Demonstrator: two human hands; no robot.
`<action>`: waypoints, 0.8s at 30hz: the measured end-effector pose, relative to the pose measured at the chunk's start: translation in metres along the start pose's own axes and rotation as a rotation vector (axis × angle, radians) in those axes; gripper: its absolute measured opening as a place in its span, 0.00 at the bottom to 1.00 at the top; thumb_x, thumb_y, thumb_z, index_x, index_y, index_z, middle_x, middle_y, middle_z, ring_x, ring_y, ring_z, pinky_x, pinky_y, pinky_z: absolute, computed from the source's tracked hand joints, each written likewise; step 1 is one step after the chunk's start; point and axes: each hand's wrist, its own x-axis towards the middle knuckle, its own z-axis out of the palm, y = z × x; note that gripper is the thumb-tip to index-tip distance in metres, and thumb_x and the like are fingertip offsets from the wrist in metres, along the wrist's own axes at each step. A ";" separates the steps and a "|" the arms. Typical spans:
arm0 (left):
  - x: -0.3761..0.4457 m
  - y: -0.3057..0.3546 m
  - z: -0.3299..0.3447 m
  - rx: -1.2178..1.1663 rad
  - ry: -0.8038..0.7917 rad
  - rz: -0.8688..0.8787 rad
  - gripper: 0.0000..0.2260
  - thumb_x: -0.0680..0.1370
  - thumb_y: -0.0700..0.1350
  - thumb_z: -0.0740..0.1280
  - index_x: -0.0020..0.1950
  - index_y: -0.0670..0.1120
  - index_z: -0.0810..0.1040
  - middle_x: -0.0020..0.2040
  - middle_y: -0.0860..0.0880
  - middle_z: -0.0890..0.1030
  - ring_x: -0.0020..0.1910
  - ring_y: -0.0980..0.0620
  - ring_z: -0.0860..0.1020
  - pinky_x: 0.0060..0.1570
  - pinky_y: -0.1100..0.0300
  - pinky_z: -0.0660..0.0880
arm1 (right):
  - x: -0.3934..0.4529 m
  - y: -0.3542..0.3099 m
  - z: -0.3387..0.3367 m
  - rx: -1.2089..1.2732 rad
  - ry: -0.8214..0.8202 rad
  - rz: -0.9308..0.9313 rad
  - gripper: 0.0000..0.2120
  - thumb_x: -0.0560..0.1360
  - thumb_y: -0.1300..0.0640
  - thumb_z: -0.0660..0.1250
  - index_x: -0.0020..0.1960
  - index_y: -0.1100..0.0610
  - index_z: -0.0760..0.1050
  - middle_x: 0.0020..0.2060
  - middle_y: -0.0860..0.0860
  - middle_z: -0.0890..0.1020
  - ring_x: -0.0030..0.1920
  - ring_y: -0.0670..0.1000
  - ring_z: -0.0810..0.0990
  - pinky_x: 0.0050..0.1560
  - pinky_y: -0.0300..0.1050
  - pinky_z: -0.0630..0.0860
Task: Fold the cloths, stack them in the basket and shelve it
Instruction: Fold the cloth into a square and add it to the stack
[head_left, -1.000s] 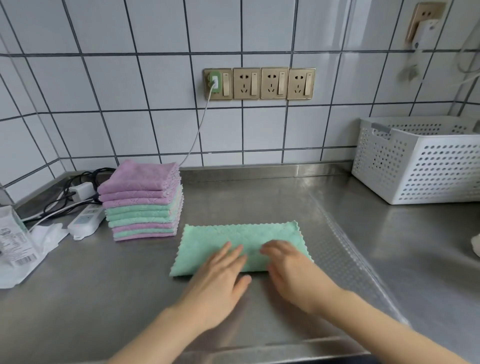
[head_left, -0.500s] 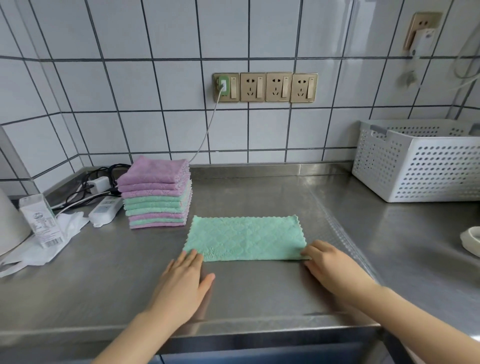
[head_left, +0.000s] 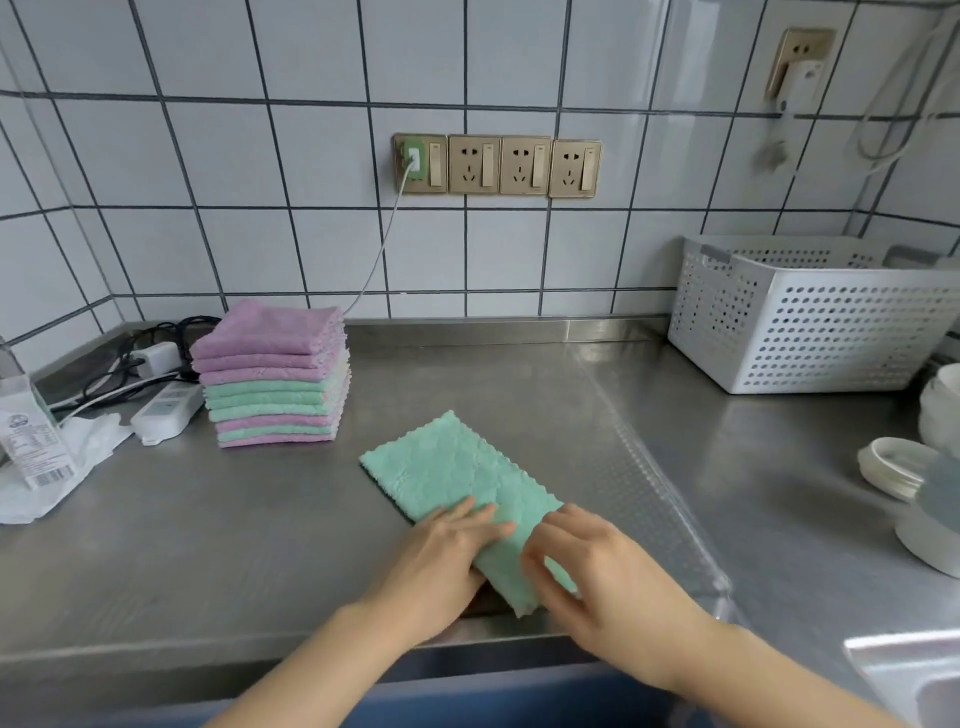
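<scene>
Turned since half a second back, the green cloth (head_left: 457, 480) is now lying on a diagonal, its near end dragged toward the counter's (head_left: 208, 545) front edge and both hands drawn in together onto it.

Over on the far left, the stack of folded cloths (head_left: 272, 374) is sitting beside a power strip (head_left: 166, 410), pink and green layers squared up. Coming toward the middle, the left hand (head_left: 447, 551) is pressing flat on the cloth's near half, fingers straight. Just to its right, the right hand (head_left: 587, 566) is curling its fingertips at the near corner, seemingly pinching the edge, though the grip itself is partly hidden.

To fold this cleanly, I'd say the left palm should be pinning the crease while the right is carrying the near end across to meet the far edge, corners matched before any smoothing. Overhang at the counter's lip could let it slip.

Far right, the white basket (head_left: 810, 332) is waiting against the wall.
</scene>
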 end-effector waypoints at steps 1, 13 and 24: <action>-0.002 -0.003 -0.003 -0.066 -0.005 0.008 0.28 0.77 0.33 0.58 0.71 0.59 0.68 0.74 0.57 0.64 0.75 0.58 0.56 0.74 0.60 0.54 | 0.000 0.014 -0.002 0.047 0.047 0.064 0.07 0.77 0.56 0.60 0.45 0.53 0.76 0.40 0.44 0.77 0.42 0.45 0.74 0.44 0.38 0.71; -0.036 -0.035 -0.036 -0.560 -0.200 0.005 0.21 0.78 0.34 0.64 0.65 0.55 0.76 0.65 0.61 0.74 0.67 0.66 0.69 0.69 0.69 0.61 | 0.005 0.060 0.029 0.212 -0.106 -0.085 0.20 0.76 0.53 0.64 0.67 0.51 0.73 0.66 0.43 0.74 0.70 0.40 0.66 0.69 0.34 0.64; -0.057 -0.077 -0.012 0.012 0.191 0.164 0.30 0.66 0.29 0.72 0.60 0.56 0.79 0.60 0.63 0.78 0.61 0.67 0.74 0.65 0.66 0.66 | 0.003 0.057 0.025 0.194 -0.208 -0.133 0.17 0.78 0.56 0.61 0.66 0.48 0.75 0.63 0.42 0.78 0.63 0.34 0.73 0.63 0.33 0.71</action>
